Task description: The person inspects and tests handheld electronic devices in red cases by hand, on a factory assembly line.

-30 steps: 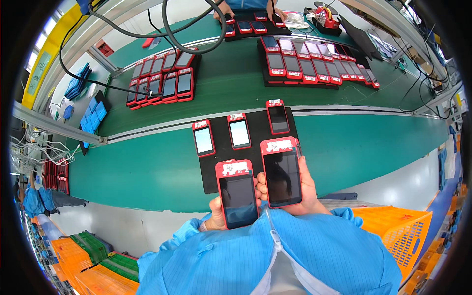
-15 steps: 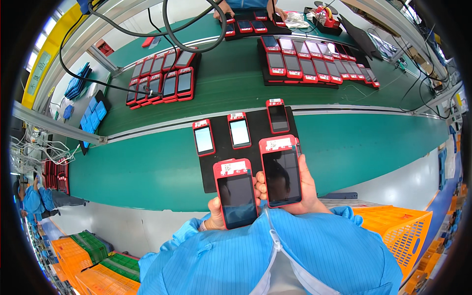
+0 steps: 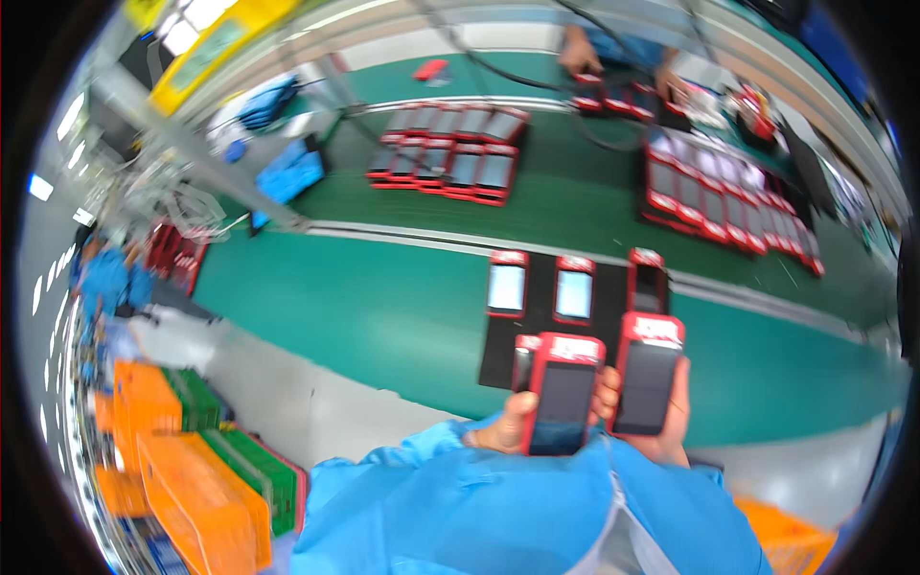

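My left hand (image 3: 505, 427) grips a red handheld terminal (image 3: 563, 398) with a dark screen and a white label along its top. A similar red terminal (image 3: 645, 388) is in my right hand (image 3: 675, 412), upright beside the first and slightly higher. Both are held close to my chest, screens facing me. Beyond them lies a black mat (image 3: 498, 350) bearing two terminals with lit screens, one left (image 3: 507, 286) and one middle (image 3: 574, 290), plus a dark-screened one (image 3: 649, 284) at right. Part of another red device (image 3: 523, 358) peeks out behind the left-hand terminal.
Rows of red terminals (image 3: 446, 158) stand on the green belt at the far left, more (image 3: 728, 196) at the far right. Across the belt, a person's hands (image 3: 581, 53) handle devices. Orange crates (image 3: 196, 489) stand lower left, another (image 3: 781, 537) lower right.
My view has swung left, shifting the scene rightward and blurring it. Both terminals stay in my hands. Part of a device behind the left one now shows more clearly.
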Action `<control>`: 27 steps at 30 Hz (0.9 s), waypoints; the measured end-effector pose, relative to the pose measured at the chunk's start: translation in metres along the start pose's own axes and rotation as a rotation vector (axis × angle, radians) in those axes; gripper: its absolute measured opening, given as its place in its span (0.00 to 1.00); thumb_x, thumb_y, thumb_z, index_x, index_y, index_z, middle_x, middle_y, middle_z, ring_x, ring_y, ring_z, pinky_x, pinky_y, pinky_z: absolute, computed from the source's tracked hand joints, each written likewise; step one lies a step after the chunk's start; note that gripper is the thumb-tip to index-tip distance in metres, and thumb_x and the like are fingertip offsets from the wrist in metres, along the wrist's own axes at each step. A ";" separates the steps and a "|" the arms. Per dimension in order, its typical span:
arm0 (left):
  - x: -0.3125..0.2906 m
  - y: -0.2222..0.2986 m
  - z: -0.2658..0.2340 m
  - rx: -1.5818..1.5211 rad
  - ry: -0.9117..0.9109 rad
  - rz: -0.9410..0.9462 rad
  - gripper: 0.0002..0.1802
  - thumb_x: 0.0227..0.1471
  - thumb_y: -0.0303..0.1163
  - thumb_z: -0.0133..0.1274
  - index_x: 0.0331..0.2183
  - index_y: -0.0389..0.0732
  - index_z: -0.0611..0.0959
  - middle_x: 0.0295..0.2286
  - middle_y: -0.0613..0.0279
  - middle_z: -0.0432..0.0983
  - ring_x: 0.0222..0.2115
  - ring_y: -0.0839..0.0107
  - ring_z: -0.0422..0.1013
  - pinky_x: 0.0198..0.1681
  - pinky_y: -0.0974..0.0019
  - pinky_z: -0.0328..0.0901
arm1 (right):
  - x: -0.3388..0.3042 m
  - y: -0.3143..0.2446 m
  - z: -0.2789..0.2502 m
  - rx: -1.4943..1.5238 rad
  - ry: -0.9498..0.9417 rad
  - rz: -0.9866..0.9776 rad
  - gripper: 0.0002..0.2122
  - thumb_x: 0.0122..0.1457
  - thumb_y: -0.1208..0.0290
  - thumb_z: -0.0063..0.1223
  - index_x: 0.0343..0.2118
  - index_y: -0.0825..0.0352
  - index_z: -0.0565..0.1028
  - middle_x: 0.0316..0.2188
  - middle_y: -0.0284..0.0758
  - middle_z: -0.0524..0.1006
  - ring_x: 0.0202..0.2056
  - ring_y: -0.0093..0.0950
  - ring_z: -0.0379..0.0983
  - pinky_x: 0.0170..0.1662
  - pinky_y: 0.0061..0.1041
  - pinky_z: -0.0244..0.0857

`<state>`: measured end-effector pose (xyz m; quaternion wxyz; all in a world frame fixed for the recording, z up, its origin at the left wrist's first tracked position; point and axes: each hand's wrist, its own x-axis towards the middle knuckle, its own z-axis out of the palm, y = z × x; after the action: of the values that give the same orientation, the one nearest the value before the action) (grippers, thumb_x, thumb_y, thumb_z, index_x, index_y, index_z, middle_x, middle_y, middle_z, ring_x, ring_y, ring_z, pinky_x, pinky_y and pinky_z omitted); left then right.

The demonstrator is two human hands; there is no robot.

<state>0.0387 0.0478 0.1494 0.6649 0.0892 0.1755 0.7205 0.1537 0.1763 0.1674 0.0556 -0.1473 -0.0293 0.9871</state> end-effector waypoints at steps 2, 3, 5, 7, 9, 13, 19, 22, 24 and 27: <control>0.001 0.002 0.002 -0.056 -0.043 -0.016 0.50 0.31 0.56 0.57 0.50 0.31 0.61 0.43 0.55 0.65 0.45 0.69 0.63 0.50 0.71 0.59 | 0.000 -0.002 0.010 0.008 0.045 -0.062 0.43 0.42 0.27 0.28 0.36 0.75 0.64 0.29 0.41 0.66 0.31 0.34 0.61 0.38 0.33 0.58; 0.001 0.000 0.001 -0.091 -0.082 0.004 0.49 0.33 0.55 0.57 0.50 0.31 0.61 0.44 0.55 0.65 0.45 0.69 0.63 0.51 0.71 0.58 | 0.000 -0.001 0.014 -0.042 0.020 -0.069 0.43 0.42 0.27 0.28 0.35 0.74 0.64 0.28 0.41 0.65 0.30 0.33 0.61 0.38 0.32 0.57; 0.001 -0.002 -0.001 -0.125 -0.134 0.037 0.45 0.36 0.53 0.56 0.49 0.31 0.62 0.44 0.54 0.64 0.46 0.69 0.62 0.51 0.71 0.58 | 0.003 -0.002 0.013 -0.198 0.012 -0.095 0.41 0.44 0.28 0.28 0.32 0.74 0.64 0.26 0.39 0.65 0.29 0.32 0.61 0.36 0.29 0.57; -0.002 -0.002 -0.002 -0.122 -0.115 0.063 0.45 0.36 0.53 0.56 0.49 0.32 0.62 0.44 0.54 0.64 0.45 0.68 0.63 0.51 0.71 0.58 | 0.005 -0.002 0.013 -0.223 0.045 -0.073 0.40 0.45 0.29 0.28 0.32 0.74 0.64 0.26 0.39 0.65 0.29 0.31 0.61 0.36 0.28 0.57; -0.004 -0.001 -0.003 -0.125 -0.097 0.072 0.45 0.37 0.53 0.55 0.50 0.32 0.62 0.44 0.54 0.65 0.45 0.68 0.63 0.52 0.71 0.57 | 0.008 -0.001 0.014 -0.242 0.088 -0.065 0.40 0.46 0.30 0.28 0.31 0.74 0.64 0.25 0.39 0.65 0.28 0.31 0.61 0.36 0.27 0.57; -0.005 0.003 -0.002 -0.143 -0.118 0.070 0.44 0.37 0.53 0.55 0.50 0.33 0.61 0.42 0.56 0.65 0.45 0.70 0.63 0.53 0.71 0.55 | 0.011 0.002 0.021 -0.207 0.106 -0.110 0.39 0.47 0.31 0.28 0.31 0.75 0.63 0.26 0.39 0.64 0.28 0.30 0.60 0.34 0.27 0.57; -0.004 0.006 0.003 -0.165 -0.132 0.082 0.44 0.38 0.52 0.56 0.49 0.33 0.61 0.41 0.57 0.65 0.44 0.71 0.62 0.54 0.72 0.53 | 0.012 0.002 0.027 -0.225 0.116 -0.094 0.38 0.48 0.32 0.27 0.31 0.75 0.63 0.27 0.38 0.64 0.28 0.29 0.59 0.34 0.26 0.57; -0.003 0.004 0.001 -0.143 -0.118 0.083 0.45 0.37 0.52 0.55 0.50 0.32 0.61 0.42 0.54 0.65 0.44 0.69 0.64 0.52 0.71 0.56 | 0.010 0.002 0.025 -0.220 0.117 -0.118 0.39 0.48 0.31 0.26 0.31 0.75 0.63 0.27 0.38 0.63 0.28 0.29 0.59 0.34 0.26 0.56; -0.001 0.000 0.001 -0.131 -0.096 0.068 0.45 0.37 0.52 0.55 0.50 0.31 0.61 0.44 0.52 0.65 0.43 0.67 0.65 0.50 0.70 0.59 | 0.006 -0.001 0.021 -0.229 0.060 -0.118 0.39 0.47 0.31 0.27 0.32 0.75 0.63 0.27 0.38 0.63 0.28 0.30 0.59 0.35 0.26 0.56; 0.002 0.003 0.002 -0.073 -0.102 0.085 0.50 0.34 0.55 0.56 0.50 0.29 0.59 0.44 0.51 0.64 0.44 0.68 0.64 0.49 0.72 0.60 | 0.007 -0.001 0.026 -0.071 0.013 -0.022 0.41 0.45 0.29 0.28 0.35 0.75 0.63 0.28 0.39 0.64 0.30 0.32 0.60 0.38 0.32 0.57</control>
<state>0.0364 0.0499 0.1517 0.6448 0.1090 0.1109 0.7484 0.1394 0.1773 0.1903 0.0615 -0.1551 -0.0657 0.9838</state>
